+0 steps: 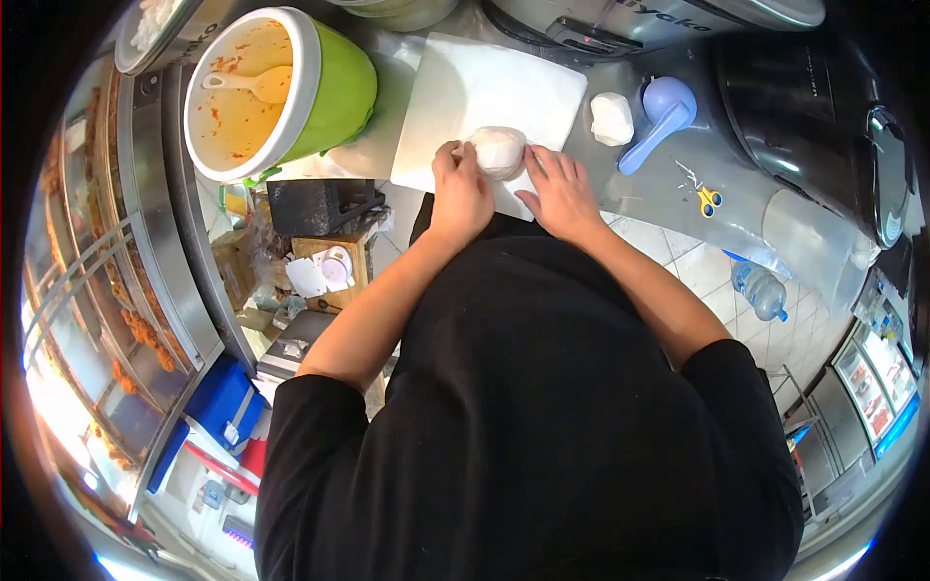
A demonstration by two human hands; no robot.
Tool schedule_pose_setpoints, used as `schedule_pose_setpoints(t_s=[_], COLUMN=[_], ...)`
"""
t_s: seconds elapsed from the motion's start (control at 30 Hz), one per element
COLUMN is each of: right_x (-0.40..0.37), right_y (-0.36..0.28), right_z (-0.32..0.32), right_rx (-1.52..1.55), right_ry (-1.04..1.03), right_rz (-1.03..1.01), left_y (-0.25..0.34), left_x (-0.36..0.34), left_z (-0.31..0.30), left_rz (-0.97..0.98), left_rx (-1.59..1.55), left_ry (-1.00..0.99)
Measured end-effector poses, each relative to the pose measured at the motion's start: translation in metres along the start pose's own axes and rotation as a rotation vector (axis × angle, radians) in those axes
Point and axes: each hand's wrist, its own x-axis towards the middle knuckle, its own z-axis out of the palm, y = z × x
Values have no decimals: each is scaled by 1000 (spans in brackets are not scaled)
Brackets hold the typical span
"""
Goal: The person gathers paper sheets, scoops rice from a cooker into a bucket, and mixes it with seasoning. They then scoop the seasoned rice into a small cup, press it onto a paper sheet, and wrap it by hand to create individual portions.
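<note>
On a white sheet of paper (484, 87) lies a rounded white bundle (499, 152), near the sheet's lower edge. My left hand (460, 194) is at the bundle's left side, its fingers bent and pressed against it. From the right, my right hand (564, 197) touches the bundle with its fingertips, the fingers and thumb apart. A second white bundle (612, 119) sits to the right of the sheet. Beside it is a purple scoop (668, 105) with its handle toward me.
A green tub (339, 92) holding a yellow spoon (262, 84) stands at the left. Yellow-handled scissors (709, 200) lie on the metal counter (644, 184). A black cooker (804, 107) stands at the right. Below are a water bottle (760, 290) and a wooden box (354, 257).
</note>
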Motion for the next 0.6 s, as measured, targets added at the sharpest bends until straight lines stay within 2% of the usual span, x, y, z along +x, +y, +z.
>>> schedule_pose_setpoints(t_s=[0.13,0.17,0.2,0.27,0.33,0.4,0.43,0.5,0.53,0.6], right_x=[2,1,0,-1,2,9,14,15,18,30], right_y=[1,3,5,9,8,2,4,1,-2,-28], right_z=[7,5,3,4,-2,-19,-15,-3,-5,-34], right_rx=[-91,-96,-101,-108,-115,25,18,1016,1021,1836], right_ry=[-11,-68,-126,-119,-114,-234,-215,123,118,45], right_rz=[33,34,35,28,3,104,75,314,297,513], left_y=[3,42,48,53,40,35,30,37,37,23], left_x=[18,36,41,52,61,68,71,68,66,52], left_z=[11,-18,-15,-6,1,1,-8,-37,-47,-42], left_rz=[70,-278,-267,-517,-513,-607,-754,-768,-759,-702], left_rx=[-104,-342,-340,-422,-409,-581,-925,-1328,-1490,-1493], left_ry=[-90,-321,-324,-348,-391,-393,-390,-486,-532,-457])
